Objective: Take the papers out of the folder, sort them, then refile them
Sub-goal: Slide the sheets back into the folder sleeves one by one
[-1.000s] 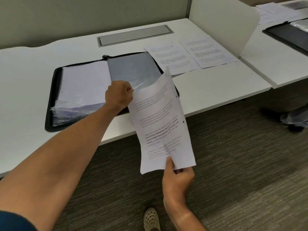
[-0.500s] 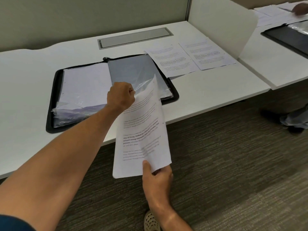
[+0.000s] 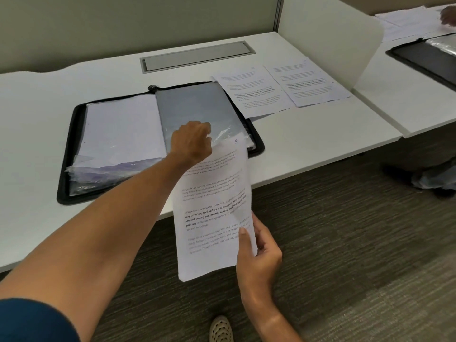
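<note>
- At the near edge of the worktop (image 3: 308, 144), the step in hand is judged to be removal: I am drawing a printed sheet (image 3: 212, 208) out of a clear sleeve (image 3: 225, 134) on the right-hand page of the open folder (image 3: 69, 154).
- My left hand (image 3: 191, 141) is curled, pinching the sleeve's edge at the sheet's top; which fingers bear on it cannot be told.
- My right hand (image 3: 259, 253) pinches the sheet's lower right edge, thumb on the printed face.
- The sheet hangs off the worktop edge over the floor, its top corner at the sleeve mouth; whether it is fully clear cannot be told.
- Next move, in my judgement: free the sheet and lay it with the two sheets (image 3: 278, 87) lying just beyond the folder, the nearer overlapping its far right corner.
- The sheet is white, thin, bowed along its length, and carries several text blocks, one partly bold.
- The folder is black-rimmed with a zip; its left page holds loose, crumpled sleeves.
</note>
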Tool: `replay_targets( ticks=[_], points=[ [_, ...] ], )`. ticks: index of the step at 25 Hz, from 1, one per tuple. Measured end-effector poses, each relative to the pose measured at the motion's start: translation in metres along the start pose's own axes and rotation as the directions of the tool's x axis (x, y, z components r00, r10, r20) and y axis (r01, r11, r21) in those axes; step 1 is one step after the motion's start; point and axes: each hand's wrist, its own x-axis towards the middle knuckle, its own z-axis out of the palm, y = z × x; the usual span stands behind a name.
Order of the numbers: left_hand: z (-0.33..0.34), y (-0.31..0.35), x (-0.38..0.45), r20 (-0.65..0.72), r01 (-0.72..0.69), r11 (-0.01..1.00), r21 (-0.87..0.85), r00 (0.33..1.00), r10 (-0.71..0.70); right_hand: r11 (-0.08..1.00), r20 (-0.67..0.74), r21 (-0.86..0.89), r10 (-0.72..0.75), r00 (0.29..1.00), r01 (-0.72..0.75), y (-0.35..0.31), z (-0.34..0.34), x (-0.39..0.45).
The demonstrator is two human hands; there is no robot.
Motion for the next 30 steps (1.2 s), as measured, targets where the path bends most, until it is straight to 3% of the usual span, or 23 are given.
replay_targets(
  ticks=[5,11,21,24,26,30],
  points=[
    [0.002,0.015,0.022,-0.021,-0.102,0.995,-0.004,0.995,0.102,1.0,0.069,0.005,0.01,0.998,-0.01,-0.004,-0.009,0.001],
    [-0.007,0.022,0.035,-0.019,-0.017,0.993,-0.113,1.0,0.015,1.0,0.13,0.007,0.012,0.992,-0.013,-0.016,-0.011,0.013],
    [0.001,0.026,0.009,-0.039,-0.18,0.984,-0.006,0.983,0.18,0.988,0.078,0.092,0.114,0.99,-0.121,-0.026,0.014,0.031],
    [0.007,0.008,-0.01,0.066,-0.143,0.988,0.065,0.988,0.139,0.954,-0.025,0.201,0.231,0.973,-0.222,-0.029,0.017,0.04],
    [0.009,-0.008,-0.018,0.101,-0.092,0.992,0.085,0.991,0.083,0.906,-0.019,0.301,0.317,0.948,-0.297,-0.02,0.01,0.035],
    [0.007,-0.018,-0.024,0.083,-0.067,0.993,0.095,0.995,0.059,0.84,0.014,0.318,0.459,0.888,-0.439,0.004,0.003,0.014]
  ],
)
